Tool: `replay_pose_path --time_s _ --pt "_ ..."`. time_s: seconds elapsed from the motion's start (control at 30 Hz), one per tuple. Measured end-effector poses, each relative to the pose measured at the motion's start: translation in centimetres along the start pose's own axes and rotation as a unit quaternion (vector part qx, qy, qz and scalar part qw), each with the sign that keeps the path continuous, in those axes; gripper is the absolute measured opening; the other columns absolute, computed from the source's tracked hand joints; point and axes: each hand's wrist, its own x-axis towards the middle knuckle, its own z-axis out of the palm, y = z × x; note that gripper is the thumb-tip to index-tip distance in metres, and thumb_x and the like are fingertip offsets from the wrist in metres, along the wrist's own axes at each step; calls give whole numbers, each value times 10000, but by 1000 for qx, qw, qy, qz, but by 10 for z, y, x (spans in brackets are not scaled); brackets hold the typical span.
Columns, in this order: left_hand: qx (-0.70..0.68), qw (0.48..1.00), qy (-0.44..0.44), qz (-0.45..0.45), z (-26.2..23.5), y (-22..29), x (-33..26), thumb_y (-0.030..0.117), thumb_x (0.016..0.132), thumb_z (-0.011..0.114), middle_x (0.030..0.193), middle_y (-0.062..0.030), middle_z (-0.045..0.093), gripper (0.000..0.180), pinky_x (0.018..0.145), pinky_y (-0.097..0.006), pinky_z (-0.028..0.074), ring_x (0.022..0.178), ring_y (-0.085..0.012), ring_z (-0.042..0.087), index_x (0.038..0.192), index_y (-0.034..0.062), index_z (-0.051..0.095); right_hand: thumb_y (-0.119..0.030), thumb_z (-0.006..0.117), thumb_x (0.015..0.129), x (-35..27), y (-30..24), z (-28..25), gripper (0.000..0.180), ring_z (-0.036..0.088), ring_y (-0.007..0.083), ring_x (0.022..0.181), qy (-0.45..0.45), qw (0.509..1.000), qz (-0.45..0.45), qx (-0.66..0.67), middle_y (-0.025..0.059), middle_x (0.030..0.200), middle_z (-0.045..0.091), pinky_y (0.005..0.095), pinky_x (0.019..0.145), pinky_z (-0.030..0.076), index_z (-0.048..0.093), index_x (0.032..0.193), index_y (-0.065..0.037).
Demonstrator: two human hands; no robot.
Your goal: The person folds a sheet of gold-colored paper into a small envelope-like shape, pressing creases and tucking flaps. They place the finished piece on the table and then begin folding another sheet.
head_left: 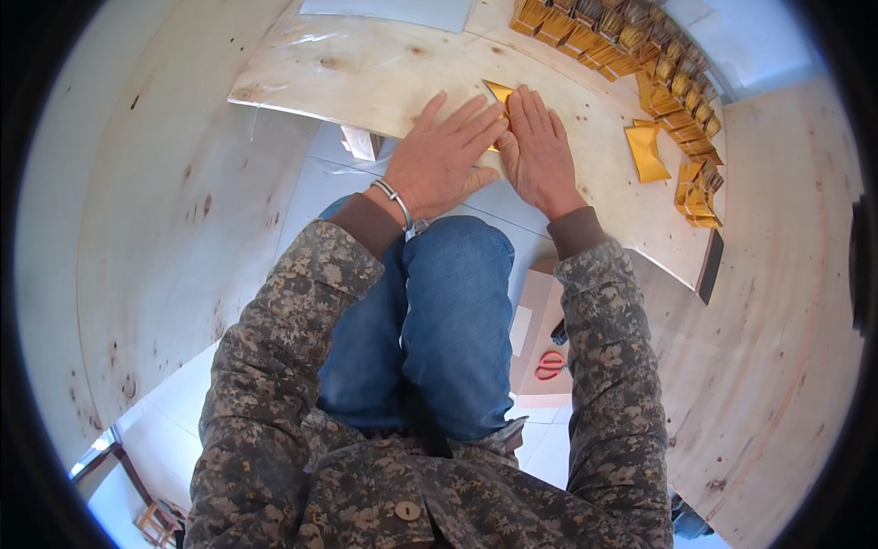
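Observation:
A piece of shiny gold paper (pixel 497 89) lies on the wooden tabletop, mostly covered by my hands. My right hand (pixel 540 156) rests flat over its right part, the fingers stretched out and close together. Beside it, my left hand (pixel 441 154) reaches over the table edge with its fingers spread, fingertips meeting the right hand at the paper. A silvery bracelet (pixel 393 201) circles my left wrist. How the paper is folded under the hands is hidden. Off to the right lies a loose folded gold paper (pixel 647 154).
Bundled gold paper pieces (pixel 672 105) stand in rows along the table's far right rim, with a smaller bundle (pixel 699 194) nearer. A pale sheet (pixel 389 11) lies at the far edge. Red-handled scissors (pixel 550 366) rest on a cardboard box (pixel 540 392) below, right of my knees.

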Motion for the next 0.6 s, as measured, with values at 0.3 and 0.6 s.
replay_pose_path --time_s 0.3,0.6 --pt "5 1000 -11 -19 7 10 -14 482 912 603 1576 -68 388 737 1216 -544 169 1483 -250 300 1509 96 409 -332 436 1025 -1 2 3 594 308 326 1476 15 1000 -2 4 181 1587 349 467 1202 230 371 1505 13" --pt "44 999 21 -14 6 6 -11 322 802 754 1519 -33 466 632 1185 -561 233 1449 -257 351 1384 162 565 -483 482 1004 1 -2 -4 706 291 326 1484 2 1000 -4 2 196 1586 339 481 1197 225 374 1494 14"
